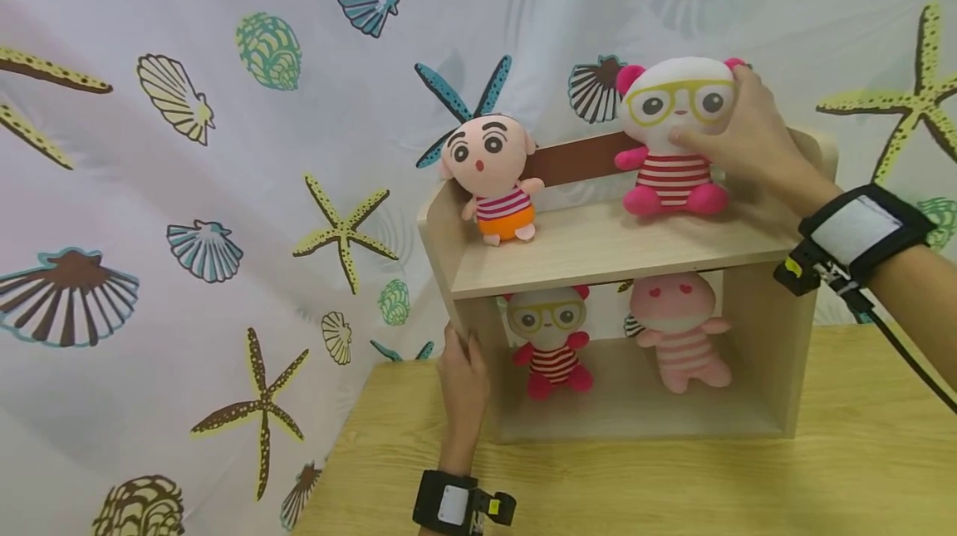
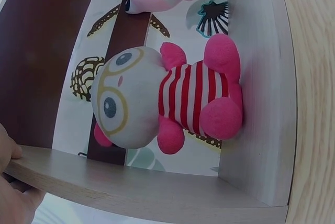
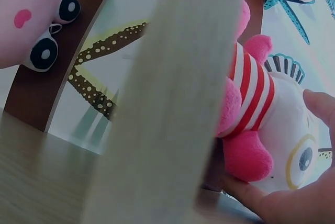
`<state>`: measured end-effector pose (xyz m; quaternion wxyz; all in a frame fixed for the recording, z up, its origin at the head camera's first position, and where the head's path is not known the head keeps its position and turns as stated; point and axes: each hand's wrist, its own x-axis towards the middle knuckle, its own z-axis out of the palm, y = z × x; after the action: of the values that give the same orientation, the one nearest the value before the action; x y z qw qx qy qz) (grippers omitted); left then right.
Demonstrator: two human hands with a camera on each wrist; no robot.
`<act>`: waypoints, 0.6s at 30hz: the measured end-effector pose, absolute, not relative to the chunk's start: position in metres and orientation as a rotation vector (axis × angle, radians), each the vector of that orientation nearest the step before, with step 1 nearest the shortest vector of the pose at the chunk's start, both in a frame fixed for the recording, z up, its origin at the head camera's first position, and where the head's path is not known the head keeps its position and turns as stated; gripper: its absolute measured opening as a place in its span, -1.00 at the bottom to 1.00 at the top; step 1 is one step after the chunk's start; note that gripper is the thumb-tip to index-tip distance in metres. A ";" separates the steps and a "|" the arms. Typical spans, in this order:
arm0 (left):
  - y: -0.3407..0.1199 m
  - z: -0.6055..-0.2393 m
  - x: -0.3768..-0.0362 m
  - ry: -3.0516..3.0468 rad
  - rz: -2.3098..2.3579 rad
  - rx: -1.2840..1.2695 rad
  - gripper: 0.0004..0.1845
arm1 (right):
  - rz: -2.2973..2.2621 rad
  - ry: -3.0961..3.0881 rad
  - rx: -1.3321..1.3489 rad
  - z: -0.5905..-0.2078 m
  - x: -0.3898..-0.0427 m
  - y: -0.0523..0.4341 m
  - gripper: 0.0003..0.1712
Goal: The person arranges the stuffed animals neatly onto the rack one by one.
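- White plush panda with yellow glasses, pink ears and red-striped shirt [image 1: 673, 133]: seated upright on the top board of the pale wooden two-tier shelf [image 1: 598, 249], at its right end, long axis vertical.
- Right hand [image 1: 748, 137] clasped round the panda's head from the right side, thumb across the face, fingers behind the pink ear; toy directly left of the palm.
- Left hand [image 1: 462, 378] well apart, low at the shelf's left upright, fingers curled over its front edge, bracing it.
- Right hand plainly the nearer, already holding.
- Alongside on top: round-faced boy plush in orange shorts [image 1: 495, 179], near the left end, not touching the panda.
- Below: smaller matching panda plush [image 1: 549, 336] and pale pink striped plush [image 1: 680, 328], side by side.
- Shelf standing on the light wooden bench [image 1: 673, 478], before a seashell-printed curtain [image 1: 187, 187].
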<state>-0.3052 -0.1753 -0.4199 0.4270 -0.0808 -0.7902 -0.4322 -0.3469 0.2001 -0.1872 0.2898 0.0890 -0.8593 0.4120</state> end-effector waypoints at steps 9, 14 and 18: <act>-0.175 -0.425 -0.303 -1.959 -1.075 -0.204 -0.66 | 1.109 -2.241 0.252 -0.196 -0.344 0.198 0.10; -0.175 -0.424 -0.302 -1.972 -1.073 -0.211 -0.65 | 1.094 -2.235 0.231 -0.200 -0.340 0.197 0.13; -0.176 -0.421 -0.304 -1.972 -1.061 -0.227 -0.64 | 1.109 -2.218 0.231 -0.202 -0.334 0.198 0.14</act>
<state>-0.3037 -0.1762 -0.4209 0.4307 -0.0912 -0.7907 -0.4253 -0.3338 0.1982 -0.2020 0.3196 0.0878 -0.8439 0.4218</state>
